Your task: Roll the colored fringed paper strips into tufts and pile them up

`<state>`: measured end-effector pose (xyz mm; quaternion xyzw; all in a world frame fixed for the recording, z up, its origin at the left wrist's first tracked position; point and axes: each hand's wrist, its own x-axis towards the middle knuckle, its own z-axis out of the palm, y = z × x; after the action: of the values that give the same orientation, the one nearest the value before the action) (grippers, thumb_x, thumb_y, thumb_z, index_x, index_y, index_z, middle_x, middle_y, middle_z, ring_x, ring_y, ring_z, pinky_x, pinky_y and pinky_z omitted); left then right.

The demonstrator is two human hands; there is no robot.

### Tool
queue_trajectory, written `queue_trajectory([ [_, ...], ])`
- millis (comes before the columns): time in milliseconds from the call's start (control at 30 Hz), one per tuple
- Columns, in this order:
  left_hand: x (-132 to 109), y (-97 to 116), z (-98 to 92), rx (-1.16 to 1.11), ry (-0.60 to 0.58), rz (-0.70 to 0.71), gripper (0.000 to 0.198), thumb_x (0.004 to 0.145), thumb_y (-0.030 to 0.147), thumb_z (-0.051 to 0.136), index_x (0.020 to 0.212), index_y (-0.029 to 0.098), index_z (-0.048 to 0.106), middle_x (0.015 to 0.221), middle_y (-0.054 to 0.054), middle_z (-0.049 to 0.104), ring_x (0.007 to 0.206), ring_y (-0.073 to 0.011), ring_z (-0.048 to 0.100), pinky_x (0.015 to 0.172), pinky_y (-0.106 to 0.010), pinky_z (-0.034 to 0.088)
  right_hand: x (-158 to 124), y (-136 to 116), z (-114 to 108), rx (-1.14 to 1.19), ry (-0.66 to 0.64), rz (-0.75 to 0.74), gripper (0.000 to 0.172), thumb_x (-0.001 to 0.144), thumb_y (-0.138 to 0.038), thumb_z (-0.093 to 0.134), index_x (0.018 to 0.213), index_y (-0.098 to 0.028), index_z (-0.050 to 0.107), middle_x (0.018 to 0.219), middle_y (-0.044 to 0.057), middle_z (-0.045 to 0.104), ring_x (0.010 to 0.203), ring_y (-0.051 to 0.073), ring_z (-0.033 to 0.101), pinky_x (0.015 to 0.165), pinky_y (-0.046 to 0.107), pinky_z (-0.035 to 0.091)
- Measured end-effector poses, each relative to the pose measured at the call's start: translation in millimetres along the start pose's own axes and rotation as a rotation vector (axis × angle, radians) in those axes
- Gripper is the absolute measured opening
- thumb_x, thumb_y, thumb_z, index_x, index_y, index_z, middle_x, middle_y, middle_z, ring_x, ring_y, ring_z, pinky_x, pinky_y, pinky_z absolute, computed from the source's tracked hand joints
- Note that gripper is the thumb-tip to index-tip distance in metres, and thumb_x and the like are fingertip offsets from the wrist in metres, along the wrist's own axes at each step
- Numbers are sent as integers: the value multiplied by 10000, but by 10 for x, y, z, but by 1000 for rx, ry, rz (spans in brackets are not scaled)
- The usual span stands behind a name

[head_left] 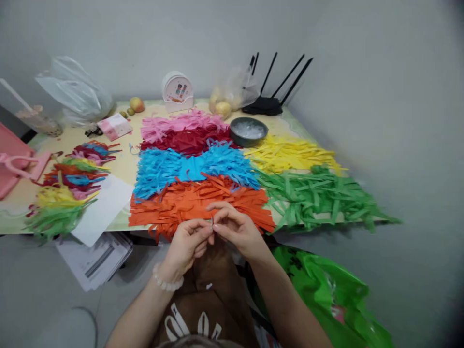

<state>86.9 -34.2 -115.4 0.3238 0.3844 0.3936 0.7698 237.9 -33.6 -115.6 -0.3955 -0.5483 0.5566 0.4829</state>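
Brown clothing (232, 304): beneath hands
Left hand (188, 241): pinching small thin item (212, 222)
Right hand (239, 232): pinching it too
Orange fringe (190, 205): just beyond, crosswise

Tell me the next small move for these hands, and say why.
Probably a slight roll of the small piece between the fingertips, before reaching for the orange strips lying just beyond. The left hand and right hand meet on it, so neither looks free for anything else. It is too small to identify, so this is only a judgement.
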Motion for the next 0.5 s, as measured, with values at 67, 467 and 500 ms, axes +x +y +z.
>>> queue_trajectory([
  [67,-64,48,-85,-26,0,-21,402,659,448,845,710,137,596,515,62,499,360,-1,236,352,-161,131,24,0,44,90,-99,97,272,842,-455,687,924,-203,623,1143,88,604,706,118,590,573,243,503],
  [467,-347,262,-307,403,58,142,381,777,480,733,683,148,571,555,60,423,503,-62,318,482,-199,232,198,-405,-29,-539,-204,-96,192,939,-277,576,816,-182,689,779,29,680,723,145,607,684,247,451],
  [500,-352,255,-313,405,58,145,380,784,473,728,677,149,562,559,59,422,505,-62,316,483,-199,232,199,-412,-1,-558,-167,-134,192,942,-275,572,813,-184,681,773,28,673,716,145,602,677,248,448],
])
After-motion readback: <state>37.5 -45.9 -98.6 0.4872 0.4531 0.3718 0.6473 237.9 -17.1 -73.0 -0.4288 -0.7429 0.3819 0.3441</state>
